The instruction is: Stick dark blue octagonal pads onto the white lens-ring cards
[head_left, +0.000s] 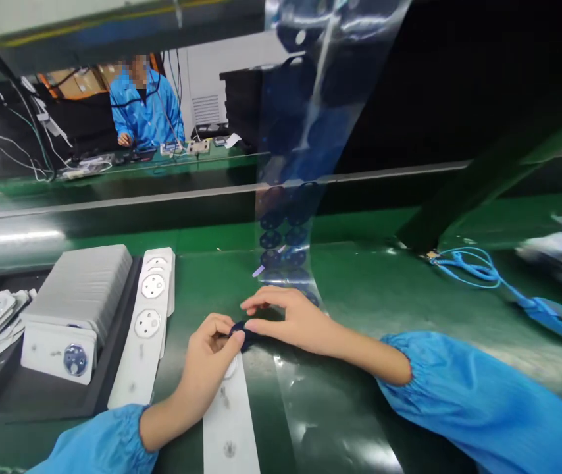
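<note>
My left hand [206,359] is closed, thumb and fingers pinching a small dark blue round film disc [242,334] at the far end of a white panel [229,421]. That panel lies lengthwise on the green bench and has a white round face near the disc. My right hand [293,319] reaches in from the right, its thumb tip at the disc's edge. Its fingers are stretched out, apart from the thumb. Behind the hands, a clear film strip [285,204] with rows of dark blue discs hangs down onto the bench.
Left, a black tray [98,401] holds a stack of white panels [76,283], one bearing a blue disc. Overlapping panels with round faces [140,355] lie along its right edge. A blue coiled cord [473,266] lies right. Across the bench sits a person [147,108] in blue.
</note>
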The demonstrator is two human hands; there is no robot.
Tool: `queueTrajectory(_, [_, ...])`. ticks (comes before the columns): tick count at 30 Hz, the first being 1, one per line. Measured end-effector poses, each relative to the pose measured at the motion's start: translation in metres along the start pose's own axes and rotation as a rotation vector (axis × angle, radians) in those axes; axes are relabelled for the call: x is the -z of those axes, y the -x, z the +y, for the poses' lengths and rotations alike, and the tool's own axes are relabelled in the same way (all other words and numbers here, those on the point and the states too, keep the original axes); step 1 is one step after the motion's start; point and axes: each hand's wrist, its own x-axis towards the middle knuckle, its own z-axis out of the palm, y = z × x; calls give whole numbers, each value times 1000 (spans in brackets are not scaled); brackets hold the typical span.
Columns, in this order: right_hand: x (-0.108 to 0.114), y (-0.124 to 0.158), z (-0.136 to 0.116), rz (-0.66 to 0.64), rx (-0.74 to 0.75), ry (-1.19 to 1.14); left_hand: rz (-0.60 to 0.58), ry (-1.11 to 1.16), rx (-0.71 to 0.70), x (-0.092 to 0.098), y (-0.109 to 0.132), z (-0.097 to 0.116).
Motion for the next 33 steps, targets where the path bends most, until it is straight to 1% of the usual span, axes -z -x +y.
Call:
queueTrajectory(2, [2,-5,-7,-62,13,7,19,11,3,0,2,-3])
queueTrajectory(3, [4,-7,-12,-60,18,17,31,16,13,0,3,-4])
queueTrajectory(4, [6,-10,-16,-35,20,28,54,15,24,2,6,-5])
queueTrajectory(6, [11,-18,-25,73,2,60,121,-32,23,7,13,-7])
queueTrajectory(7, [13,-22,-28,134,-21,67,161,-89,-9,10,18,-7])
queueTrajectory(8, [14,-26,-30,178,-56,48,185,-169,-69,14,23,-6])
queueTrajectory(9, [13,-31,-30,183,-101,-2,159,-258,-176,17,29,-4])
queueTrajectory(10, [11,-34,-30,144,-152,-78,75,-333,-334,21,35,-1])
queueTrajectory(11, [7,-37,-28,63,-204,-172,-53,-393,-517,23,40,1])
queueTrajectory(13, [-6,-42,-20,-173,-303,-349,-374,-516,-865,27,51,5])
queueTrajectory(14, [-12,-43,-15,-300,-339,-403,-502,-590,-990,28,56,6])
queueTrajectory(15, [-19,-43,-10,-409,-360,-428,-563,-684,-1064,28,61,6])
queueTrajectory(16, [-24,-43,-5,-491,-367,-434,-572,-793,-1089,28,66,6])
queueTrajectory(17, [-28,-43,0,-546,-365,-425,-551,-891,-1084,27,71,5])
queueTrajectory(19, [-31,-43,7,-609,-351,-394,-466,-1028,-1032,27,79,2])
queueTrajectory(20, [-32,-43,10,-632,-346,-380,-442,-1074,-992,27,82,1])
queueTrajectory(22, [-31,-46,12,-668,-354,-352,-437,-1122,-930,27,86,-1])
queueTrajectory(24, [-29,-48,13,-668,-391,-325,-458,-1136,-915,28,88,-3])
queueTrajectory(28, [-28,-50,11,-654,-542,-338,-516,-1185,-955,29,87,-2])
queueTrajectory(30, [-28,-50,9,-655,-596,-356,-520,-1215,-961,29,86,-1])
queueTrajectory(33, [-30,-48,8,-632,-630,-352,-515,-1224,-966,28,85,1])
